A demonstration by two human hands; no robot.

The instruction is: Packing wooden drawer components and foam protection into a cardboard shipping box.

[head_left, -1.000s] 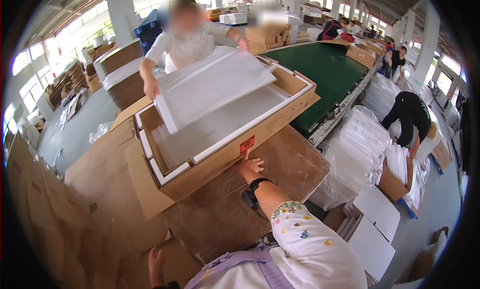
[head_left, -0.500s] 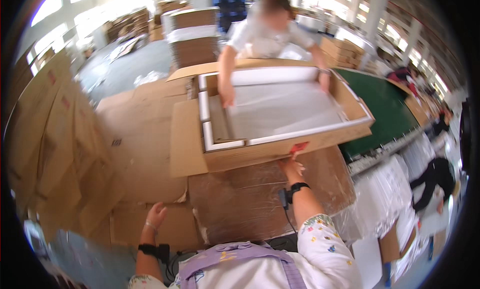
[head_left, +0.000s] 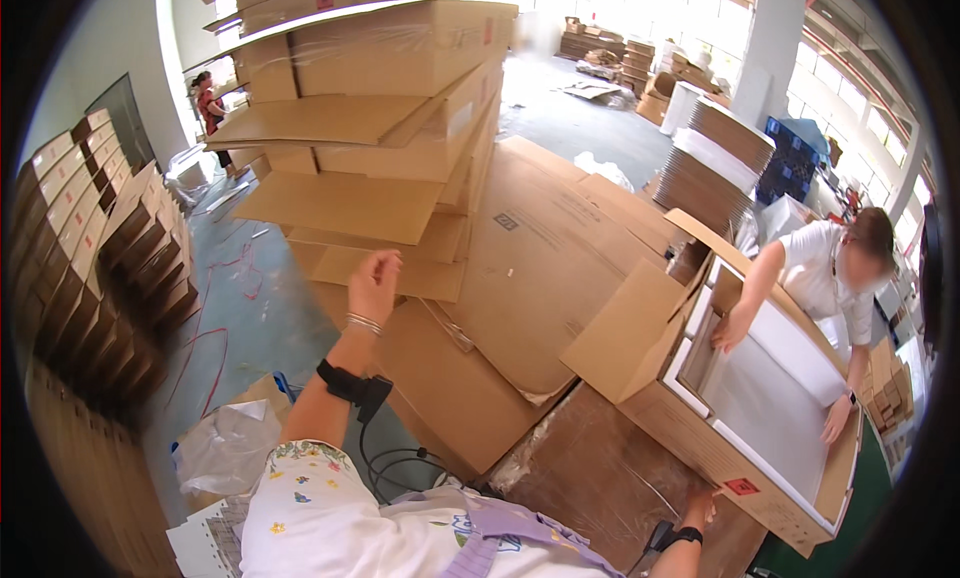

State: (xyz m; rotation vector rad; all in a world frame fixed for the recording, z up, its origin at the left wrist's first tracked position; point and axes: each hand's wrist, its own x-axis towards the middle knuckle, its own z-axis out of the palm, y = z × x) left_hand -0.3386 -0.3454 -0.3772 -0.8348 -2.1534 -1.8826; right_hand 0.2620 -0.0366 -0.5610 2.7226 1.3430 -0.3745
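Observation:
My left hand (head_left: 372,290) is raised in front of the flaps of a tall stack of cardboard cartons (head_left: 380,53), fingers curled in and nothing seen in them. Whether it touches a flap I cannot tell. At the lower right, my right hand (head_left: 703,505) is at the near side of an open carton (head_left: 690,423), beside its red label; its fingers look extended and partly hidden. White foam edging lines that carton, and a pale sheet (head_left: 765,418) lies inside. Across it, a co-worker's two hands (head_left: 738,325) reach into the carton.
Flat cardboard (head_left: 530,268) covers the work surface between the stack and the open carton. Plastic-wrapped brown board (head_left: 600,458) lies in front of me. More cartons (head_left: 75,218) stand at the far left. Crumpled plastic (head_left: 230,443) sits low left; a green conveyor (head_left: 800,558) is at lower right.
The view has swung left, so the open carton now sits at the right. My left hand has risen and reached forward to the stacked cartons. My right hand stays by the open carton.

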